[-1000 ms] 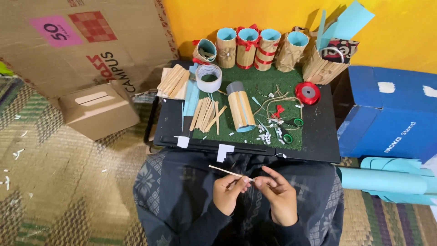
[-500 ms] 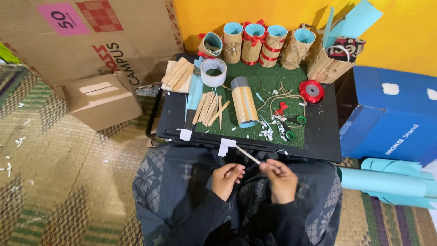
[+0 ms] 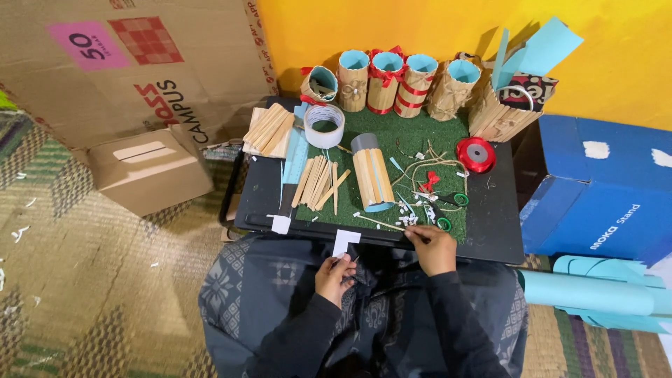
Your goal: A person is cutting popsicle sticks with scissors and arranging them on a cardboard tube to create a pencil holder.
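My right hand [image 3: 431, 246] rests at the front edge of the green mat [image 3: 414, 140] and pinches a thin wooden stick [image 3: 379, 222] that lies flat on the mat, pointing left. My left hand [image 3: 336, 276] is lower, over my lap, with fingers curled around a small pale scrap just below a white paper tab [image 3: 345, 241]. A half-covered tube [image 3: 371, 175] clad in wooden sticks lies on the mat ahead of my right hand. Loose sticks [image 3: 318, 183] lie to its left.
Several finished stick-covered tubes [image 3: 392, 82] stand at the back of the black tray [image 3: 497, 224]. A tape roll [image 3: 325, 124], red ribbon spool [image 3: 476, 154], green scissors [image 3: 448, 203], stick stack [image 3: 269, 129], cardboard box [image 3: 150, 168], blue box [image 3: 602, 189] and blue paper rolls [image 3: 595, 294] surround it.
My right hand moved up from my lap to the mat's front edge, carrying the stick and laying it down. My left hand stayed near my lap and let go of the stick.
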